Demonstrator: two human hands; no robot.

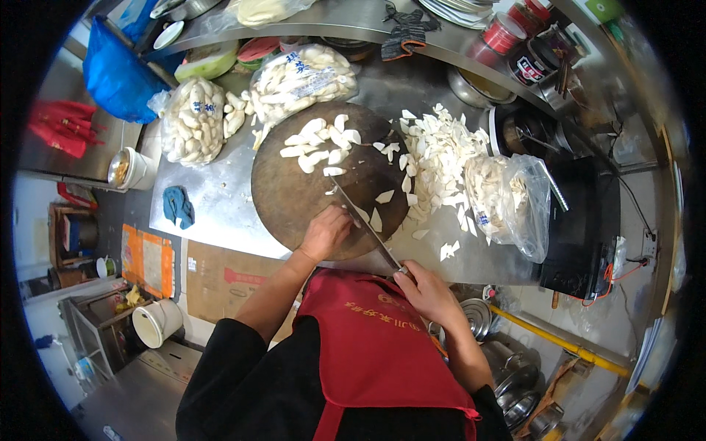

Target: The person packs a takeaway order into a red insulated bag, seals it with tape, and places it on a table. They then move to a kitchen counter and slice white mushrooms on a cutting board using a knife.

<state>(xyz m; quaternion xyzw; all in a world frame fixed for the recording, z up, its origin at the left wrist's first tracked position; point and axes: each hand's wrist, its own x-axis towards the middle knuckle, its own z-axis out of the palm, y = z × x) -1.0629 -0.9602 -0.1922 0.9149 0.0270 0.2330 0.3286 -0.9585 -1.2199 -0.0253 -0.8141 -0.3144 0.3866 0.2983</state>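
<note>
My right hand (427, 289) grips the handle of a kitchen knife (367, 226), whose long blade slants across the round wooden chopping block (287, 204). Curled fingers of my left hand (329, 231) press beside the blade on a pale mushroom piece, mostly hidden beneath them. Toward the back of the block lies a group of whole white mushrooms (314, 138), which look like king oysters. One mushroom (334, 171) rests near the knife's tip. Thin cut slices (385, 196) are scattered right of the blade, and a large heap of slices (441, 160) spreads over the steel table beside the block.
Plastic bags of whole mushrooms (193, 127) (306, 82) stand behind and left of the block. An open bag of slices (496, 204) sits at right, near a black appliance (576, 226). A blue cloth (177, 206) lies at left. A steel shelf (342, 27) overhangs the back.
</note>
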